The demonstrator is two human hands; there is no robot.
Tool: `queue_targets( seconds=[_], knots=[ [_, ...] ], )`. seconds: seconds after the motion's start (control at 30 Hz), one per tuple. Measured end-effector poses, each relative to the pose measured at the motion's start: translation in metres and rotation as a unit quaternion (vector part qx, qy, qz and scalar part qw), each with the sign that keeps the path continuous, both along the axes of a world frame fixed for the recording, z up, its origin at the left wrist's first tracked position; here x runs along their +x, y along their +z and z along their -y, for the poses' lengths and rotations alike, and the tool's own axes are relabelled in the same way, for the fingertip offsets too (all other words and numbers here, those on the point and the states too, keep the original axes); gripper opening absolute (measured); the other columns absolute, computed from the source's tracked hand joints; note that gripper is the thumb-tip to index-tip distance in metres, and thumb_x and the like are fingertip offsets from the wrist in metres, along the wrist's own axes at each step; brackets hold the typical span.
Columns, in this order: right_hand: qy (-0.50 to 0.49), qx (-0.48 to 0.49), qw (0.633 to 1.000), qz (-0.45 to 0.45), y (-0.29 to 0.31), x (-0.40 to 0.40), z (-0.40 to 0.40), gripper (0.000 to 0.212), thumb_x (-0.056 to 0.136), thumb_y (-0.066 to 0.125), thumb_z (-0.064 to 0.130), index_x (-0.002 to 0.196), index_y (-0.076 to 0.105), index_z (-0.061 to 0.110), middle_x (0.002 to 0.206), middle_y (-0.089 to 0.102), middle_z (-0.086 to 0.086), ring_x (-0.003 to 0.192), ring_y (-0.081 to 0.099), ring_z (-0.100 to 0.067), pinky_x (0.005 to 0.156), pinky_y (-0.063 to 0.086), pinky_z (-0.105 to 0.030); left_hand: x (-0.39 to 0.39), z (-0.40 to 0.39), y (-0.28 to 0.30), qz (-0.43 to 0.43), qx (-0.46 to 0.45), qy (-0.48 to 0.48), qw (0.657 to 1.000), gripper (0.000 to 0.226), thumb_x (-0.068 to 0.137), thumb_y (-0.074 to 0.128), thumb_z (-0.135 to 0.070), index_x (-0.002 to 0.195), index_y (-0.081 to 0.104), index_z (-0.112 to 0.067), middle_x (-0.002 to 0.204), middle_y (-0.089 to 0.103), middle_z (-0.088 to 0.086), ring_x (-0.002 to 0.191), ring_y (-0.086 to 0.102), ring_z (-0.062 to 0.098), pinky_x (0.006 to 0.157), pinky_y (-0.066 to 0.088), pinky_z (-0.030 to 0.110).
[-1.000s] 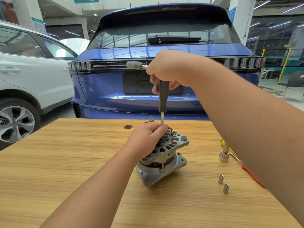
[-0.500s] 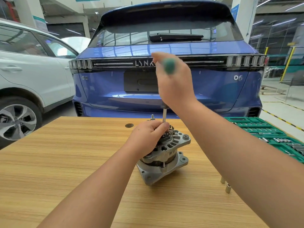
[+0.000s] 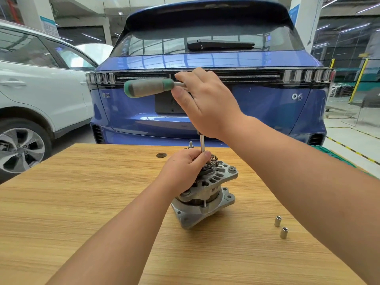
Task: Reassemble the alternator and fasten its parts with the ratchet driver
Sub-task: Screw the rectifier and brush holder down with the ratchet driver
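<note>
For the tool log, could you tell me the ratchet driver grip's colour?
Grey with green ends, on the ratchet driver handle; head view.

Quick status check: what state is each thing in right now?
alternator: upright on table, partly assembled
ratchet driver: handle points left, shaft vertical into alternator
right hand: grips driver head
left hand: grips shaft base atop alternator
two sockets: standing loose on table
</note>
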State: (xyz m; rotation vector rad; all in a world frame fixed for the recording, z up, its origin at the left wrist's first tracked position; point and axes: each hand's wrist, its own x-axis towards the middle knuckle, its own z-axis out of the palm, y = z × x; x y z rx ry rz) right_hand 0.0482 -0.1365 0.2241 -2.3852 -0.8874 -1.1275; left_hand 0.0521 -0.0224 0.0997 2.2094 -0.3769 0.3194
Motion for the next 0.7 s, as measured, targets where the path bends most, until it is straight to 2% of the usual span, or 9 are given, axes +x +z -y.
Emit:
queue_targets(
  seconds=[0.1,0.2,0.3,0.4,0.43,0.47,0.53,0.63,0.7],
  knots=[
    [-0.004,-0.039,0.999,0.003,0.006,0.000,0.002,0.048,0.106,0.034,0.044,0.131,0.060,0.012,0.114,0.061,-0.008,0.110,0.052,-0.031,0.092,0.037,-0.038,0.000,0.000,0.000,-0.002,0.000,-0.001,1.000,0.037,0.104,0.046,-0.054,0.092,0.073,-0.032,0.081,0.070,-0.004,0.080,0.057,0.003,0.069,0.047,0.033],
    [-0.058,-0.071,0.996,-0.019,0.020,-0.002,0.001,0.046,0.104,0.037,0.053,0.096,0.067,0.018,0.085,0.058,0.002,0.085,0.054,-0.023,0.066,0.035,-0.036,-0.001,0.000,0.000,-0.006,-0.003,-0.002,1.000,0.036,0.103,0.047,-0.055,0.091,0.073,-0.033,0.079,0.069,-0.007,0.079,0.058,0.002,0.064,0.043,0.031],
    [-0.159,-0.079,0.979,-0.096,0.042,-0.002,-0.005,0.044,0.101,0.042,0.049,0.068,0.046,0.020,0.069,0.049,0.000,0.063,0.047,-0.021,0.053,0.027,-0.032,-0.002,0.000,0.001,-0.016,-0.002,0.000,1.000,0.035,0.102,0.047,-0.058,0.091,0.072,-0.036,0.080,0.068,-0.012,0.077,0.060,0.003,0.067,0.046,0.032],
    [-0.131,0.022,0.961,-0.241,0.057,-0.003,-0.007,0.024,0.099,0.047,0.023,0.076,0.050,0.016,0.076,0.065,-0.003,0.067,0.062,-0.023,0.059,0.052,-0.033,-0.002,0.001,0.001,-0.022,0.002,-0.001,1.000,0.037,0.102,0.047,-0.059,0.092,0.072,-0.035,0.079,0.068,-0.011,0.080,0.062,0.009,0.068,0.047,0.033],
    [-0.078,0.101,0.940,-0.318,0.060,-0.005,-0.005,0.020,0.099,0.047,0.018,0.081,0.054,0.013,0.074,0.069,-0.003,0.065,0.068,-0.023,0.065,0.059,-0.034,-0.002,0.000,0.001,-0.022,0.003,-0.001,1.000,0.037,0.102,0.047,-0.059,0.092,0.072,-0.035,0.080,0.068,-0.010,0.081,0.062,0.010,0.069,0.047,0.033],
    [-0.015,0.189,0.896,-0.402,0.061,-0.008,-0.002,0.017,0.100,0.048,0.016,0.086,0.057,0.011,0.070,0.071,-0.002,0.064,0.072,-0.022,0.070,0.060,-0.036,-0.001,0.000,0.000,-0.022,0.002,0.000,1.000,0.036,0.102,0.047,-0.059,0.092,0.072,-0.035,0.081,0.069,-0.009,0.081,0.062,0.009,0.070,0.048,0.034],
    [0.105,0.321,0.783,-0.522,0.057,-0.009,0.006,0.014,0.101,0.047,0.017,0.096,0.060,0.013,0.073,0.073,0.001,0.069,0.075,-0.018,0.075,0.054,-0.040,-0.001,0.000,0.000,-0.021,-0.001,0.000,1.000,0.036,0.101,0.047,-0.060,0.092,0.072,-0.035,0.080,0.068,-0.010,0.077,0.061,0.006,0.068,0.047,0.034],
    [0.194,0.482,0.663,-0.539,0.041,0.000,0.009,0.014,0.099,0.050,0.017,0.107,0.061,0.014,0.080,0.071,0.003,0.069,0.071,-0.016,0.084,0.043,-0.045,0.000,0.001,0.000,-0.013,0.001,0.003,1.000,0.037,0.100,0.047,-0.061,0.088,0.071,-0.036,0.081,0.066,-0.014,0.077,0.059,0.004,0.062,0.042,0.031],
    [0.218,0.580,0.618,-0.485,0.028,0.006,0.006,0.008,0.097,0.055,0.016,0.101,0.061,0.012,0.077,0.065,0.000,0.070,0.066,-0.017,0.076,0.048,-0.038,0.000,0.001,0.000,-0.011,0.001,0.008,1.000,0.035,0.101,0.046,-0.060,0.085,0.070,-0.039,0.084,0.066,-0.022,0.081,0.058,-0.002,0.063,0.040,0.030]
  ],
)
